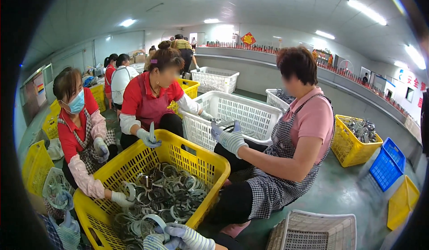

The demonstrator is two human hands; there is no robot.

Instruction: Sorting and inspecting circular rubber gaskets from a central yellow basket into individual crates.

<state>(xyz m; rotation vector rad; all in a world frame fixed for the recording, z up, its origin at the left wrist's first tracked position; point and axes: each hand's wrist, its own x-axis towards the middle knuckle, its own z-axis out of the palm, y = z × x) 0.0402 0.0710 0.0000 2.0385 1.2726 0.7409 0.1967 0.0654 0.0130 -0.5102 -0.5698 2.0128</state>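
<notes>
At the lower edge, my left hand point(154, 242) and my right hand point(191, 237), both in striped work gloves, come together over the near rim of a yellow plastic crate point(203, 154). Between them is a curved, grey, band-like metal piece point(155, 218), its arc standing up from my closed fingers. The frame's edge cuts off part of my left hand. Below and beyond them, a pile of similar curved metal pieces point(172, 192) fills the bottom of the crate. A co-worker's gloved hand point(121, 199) reaches into the crate's left side with another piece.
Co-workers sit around the crate, one close on the right in a checked apron point(279, 187). Another person's gloved hands point(69, 232) show at lower left. Nearby stand a large white crate point(232, 109), a grey-white crate point(317, 232), a blue crate point(388, 164) and a filled yellow crate point(355, 140).
</notes>
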